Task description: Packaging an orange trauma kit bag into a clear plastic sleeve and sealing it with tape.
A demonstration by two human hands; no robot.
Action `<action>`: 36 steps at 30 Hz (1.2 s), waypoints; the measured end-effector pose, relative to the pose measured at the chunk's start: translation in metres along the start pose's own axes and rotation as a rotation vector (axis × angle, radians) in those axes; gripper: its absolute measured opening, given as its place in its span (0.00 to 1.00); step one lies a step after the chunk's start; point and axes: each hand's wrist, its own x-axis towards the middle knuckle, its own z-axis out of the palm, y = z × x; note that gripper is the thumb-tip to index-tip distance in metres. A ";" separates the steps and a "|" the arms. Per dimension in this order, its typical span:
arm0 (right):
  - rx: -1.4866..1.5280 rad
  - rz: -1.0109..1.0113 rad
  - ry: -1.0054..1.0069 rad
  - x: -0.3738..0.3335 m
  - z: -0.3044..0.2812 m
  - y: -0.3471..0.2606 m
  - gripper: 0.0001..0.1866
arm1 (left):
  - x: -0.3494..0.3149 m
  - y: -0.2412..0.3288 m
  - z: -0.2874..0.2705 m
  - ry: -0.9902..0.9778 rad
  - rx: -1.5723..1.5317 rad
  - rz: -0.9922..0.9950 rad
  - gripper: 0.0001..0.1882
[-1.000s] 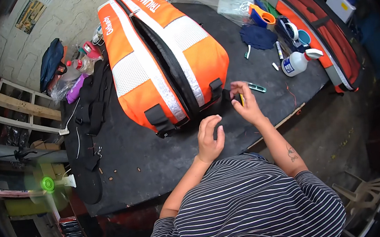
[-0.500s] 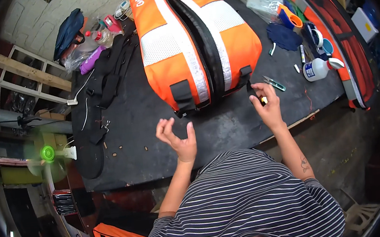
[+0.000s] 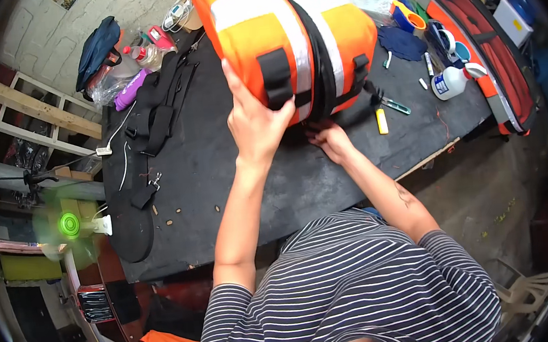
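A large orange bag (image 3: 245, 50) with white-silver bands and a black zipper stands on the black tabletop, its near end toward me. My left hand (image 3: 252, 123) grips the bag's near left corner, its thumb by a black webbing loop (image 3: 275, 77) and its index finger up the side. Low in front of the bag, my right hand (image 3: 334, 141) has its fingers stretched toward the dark underside. Shadow partly hides those fingertips, and nothing shows held in them. Just right of that hand lie a yellow lighter (image 3: 381, 121) and green-handled thread snips (image 3: 395, 106).
Black straps (image 3: 163, 102) lie left of the bag. To the right are a white spray bottle (image 3: 450, 83), dark blue cloth (image 3: 401, 44), orange tape roll (image 3: 413, 19) and an open red-and-black case (image 3: 485, 48). A green fan (image 3: 70, 224) spins at the left.
My left hand has moved up onto the bag's corner. The right hand has moved left to beneath its near end, leaving the lighter uncovered. The bag's near end has tipped up.
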 end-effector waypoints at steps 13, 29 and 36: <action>0.182 -0.065 -0.217 0.052 0.095 -0.071 0.09 | 0.135 0.068 -0.047 -0.076 0.165 0.224 0.42; -0.175 -0.370 -0.139 -0.073 0.162 -0.203 0.14 | 0.137 0.026 -0.042 -0.053 0.338 0.369 0.55; -0.480 -0.197 -0.233 -0.051 0.185 -0.302 0.17 | 0.080 0.026 -0.035 -0.094 0.203 0.235 0.54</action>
